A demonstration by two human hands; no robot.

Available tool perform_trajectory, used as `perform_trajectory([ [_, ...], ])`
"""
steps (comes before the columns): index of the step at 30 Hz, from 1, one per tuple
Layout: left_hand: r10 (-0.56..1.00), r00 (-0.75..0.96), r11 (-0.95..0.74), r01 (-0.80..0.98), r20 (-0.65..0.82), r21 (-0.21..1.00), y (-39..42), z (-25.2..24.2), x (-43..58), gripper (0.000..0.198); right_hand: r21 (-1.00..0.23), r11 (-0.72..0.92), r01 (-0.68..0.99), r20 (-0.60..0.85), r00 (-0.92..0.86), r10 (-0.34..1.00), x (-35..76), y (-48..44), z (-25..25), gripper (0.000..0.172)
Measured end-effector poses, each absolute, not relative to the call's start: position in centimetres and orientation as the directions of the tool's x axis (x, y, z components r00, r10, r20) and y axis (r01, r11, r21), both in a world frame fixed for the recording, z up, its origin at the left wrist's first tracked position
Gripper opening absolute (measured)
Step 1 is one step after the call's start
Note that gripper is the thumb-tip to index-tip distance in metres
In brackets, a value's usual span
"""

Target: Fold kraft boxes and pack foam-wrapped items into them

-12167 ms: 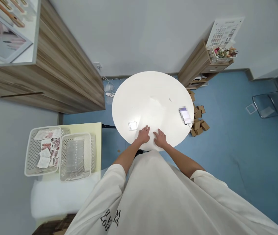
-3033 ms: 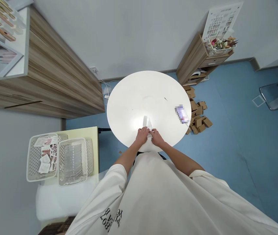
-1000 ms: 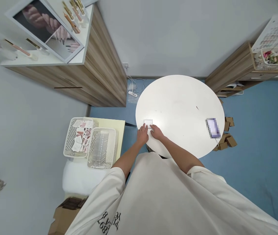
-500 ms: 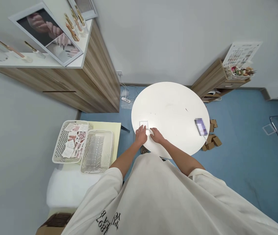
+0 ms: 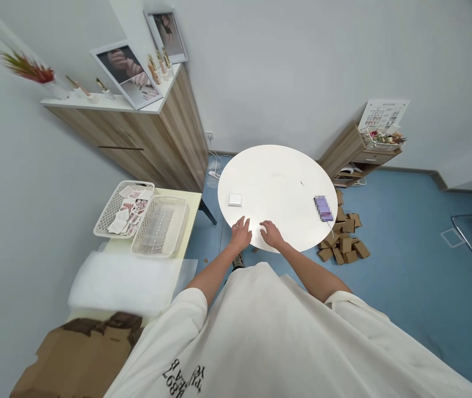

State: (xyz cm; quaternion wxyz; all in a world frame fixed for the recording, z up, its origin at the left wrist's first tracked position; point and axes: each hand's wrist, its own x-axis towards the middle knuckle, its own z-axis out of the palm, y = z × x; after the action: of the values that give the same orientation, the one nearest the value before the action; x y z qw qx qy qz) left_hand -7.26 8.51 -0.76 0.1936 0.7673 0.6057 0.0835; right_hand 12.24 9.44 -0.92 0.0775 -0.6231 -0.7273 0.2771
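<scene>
My left hand (image 5: 242, 232) lies at the near edge of the round white table (image 5: 277, 166) with its fingers spread and nothing in it. My right hand (image 5: 271, 233) rests flat on the table beside it, also holding nothing. A small white square packet (image 5: 234, 199) lies on the table's left part, a little beyond my left hand and apart from it. A purple phone (image 5: 323, 208) with a cable lies near the table's right edge.
Two white mesh baskets (image 5: 122, 210) (image 5: 160, 226) stand on a yellow side table at left, one with printed packets, one with clear ones. White foam sheet (image 5: 123, 284) and a cardboard box (image 5: 78, 354) lie nearer. Small brown boxes (image 5: 343, 237) litter the floor at right. Wooden cabinets stand behind.
Both hands have let go of the white packet and drawn back to the table's near edge. The packet now lies alone on the left. The view has tilted upward.
</scene>
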Motion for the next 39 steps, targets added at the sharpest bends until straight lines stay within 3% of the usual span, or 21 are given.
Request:
perform_trajectory([
  [14, 0.988, -0.01, 0.07, 0.921, -0.155, 0.383, -9.8, 0.9, -11.6, 0.056, -0.561, 0.322, 0.763, -0.193, -0.498, 0.845, 6.8, -2.4, 0.1, 0.038],
  [27, 0.842, -0.516, 0.529, 0.735, -0.157, 0.424, -30.2, 0.6, -29.3, 0.057, -0.572, 0.642, 0.511, -0.245, -0.853, 0.461, -14.8, -13.8, 0.6, 0.034],
  [34, 0.731, -0.657, 0.679, 0.669, -0.186, 0.302, -40.9, -0.4, -39.6, 0.048, -0.546, 0.729, 0.413, -0.231, -0.911, 0.342, -24.5, -21.9, 0.1, 0.035],
  [39, 0.706, -0.645, 0.706, 0.669, -0.293, 0.23, -44.5, -1.1, -44.2, 0.04, -0.502, 0.771, 0.392, -0.242, -0.92, 0.309, -28.0, -24.7, 0.0, 0.035],
])
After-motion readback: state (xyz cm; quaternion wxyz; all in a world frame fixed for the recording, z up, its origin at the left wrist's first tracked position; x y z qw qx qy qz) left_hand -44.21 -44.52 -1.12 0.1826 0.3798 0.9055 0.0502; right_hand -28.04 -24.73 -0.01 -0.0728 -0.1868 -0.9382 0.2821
